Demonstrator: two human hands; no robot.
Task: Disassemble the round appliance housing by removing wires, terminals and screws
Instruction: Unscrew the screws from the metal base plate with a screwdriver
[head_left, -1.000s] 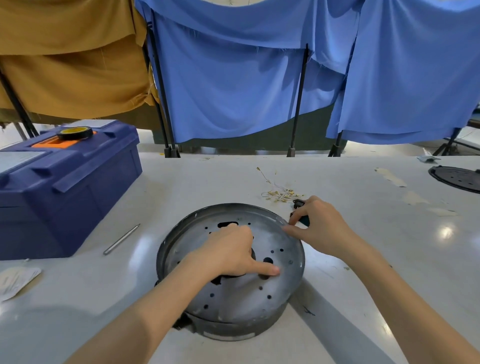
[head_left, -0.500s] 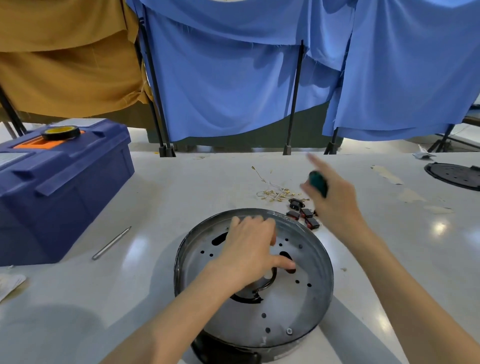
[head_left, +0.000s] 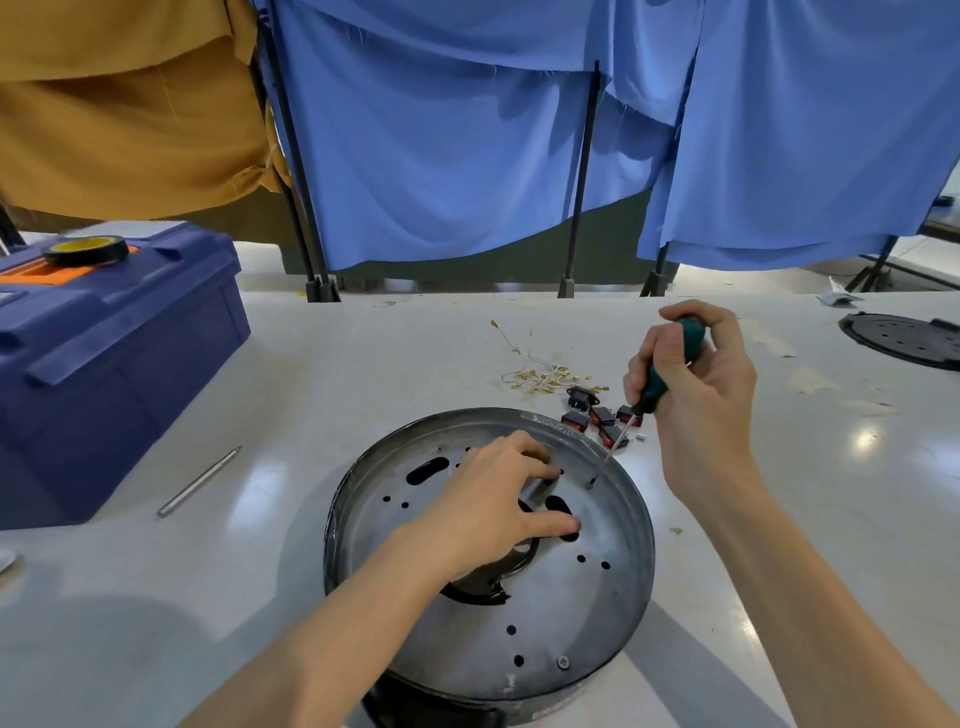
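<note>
Housing (head_left: 587, 613) | left hand (head_left: 488, 509) fingers flat on it | right hand (head_left: 696, 395) fingers grip screwdriver (head_left: 690, 332) | toolbox (head_left: 119, 364) closed

Table (head_left: 363, 364): white gloss top, tape residue towards far-right. Light glare (head_left: 865, 441) on table's right side, softer patch left of centre.

Behind table's far edge: black stand poles (head_left: 584, 171) on feet. They carry blue cloth (head_left: 441, 156) across centre and right, mustard cloth (head_left: 130, 114) at left. Both creased, hems frayed.

Dark green panel (head_left: 519, 249) shows under blue hem, just behind table. Pale floor (head_left: 924, 244) beyond table's far-right corner.

On table's left end: navy plastic toolbox (head_left: 104, 364), lid down, w/ black-yellow tape roll (head_left: 85, 250) on top.
</note>
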